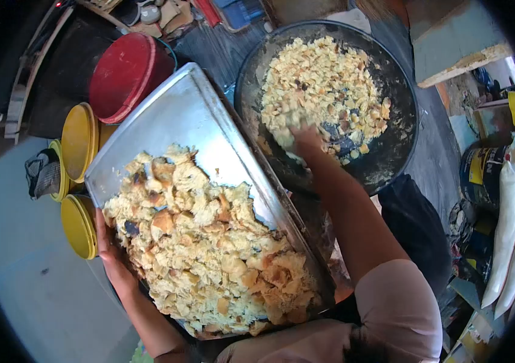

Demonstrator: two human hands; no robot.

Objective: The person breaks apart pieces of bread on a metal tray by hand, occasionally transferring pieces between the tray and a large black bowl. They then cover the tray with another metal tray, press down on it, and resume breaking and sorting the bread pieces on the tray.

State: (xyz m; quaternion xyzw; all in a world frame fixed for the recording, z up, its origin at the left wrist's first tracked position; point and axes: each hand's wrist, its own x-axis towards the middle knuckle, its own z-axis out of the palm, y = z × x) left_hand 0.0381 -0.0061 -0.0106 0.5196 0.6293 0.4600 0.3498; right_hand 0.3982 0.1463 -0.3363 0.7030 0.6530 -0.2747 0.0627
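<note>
So, yellow tubs (79,140): three stand close together at the tray's 9 o'clock, and a grey cloth (43,173) lies just beside them, at their own 9 o'clock.
Red tub (125,74): it sits at the tray's 11 o'clock, close against the far rim; I cannot tell whether it touches.
Left hand (111,254): it is closed on the tray's near-left rim at about 8 o'clock, with the thumb hooked over the edge and the fingers hidden beneath.
Metal tray (192,115): long and tilted, it runs from 11 o'clock to 5 o'clock across the middle of the view, and its far half is bare and shiny.
Tray crumbs (209,248): a heap of pale yellow torn pieces, some browned, fills the near half right up to the left thumb.
Right hand (307,140): it reaches toward 12 o'clock from a pink sleeve (399,308) and is sunk in the pan's pile at its 6 o'clock. The fingers are buried, so whether it is open or closed cannot be told.
Black pan (404,136): round, it lies at the tray's 2 o'clock, its rim just beside the tray's long edge.
Pan crumbs (321,75): finer pieces cover the pan's far-left part, and the dark bottom shows at 4 o'clock.
Printed can (481,175): it stands at the pan's 3 o'clock, apart from it.
White sacks (506,218): two long ones lie at the pan's 4 o'clock, by the right edge of the view.
</note>
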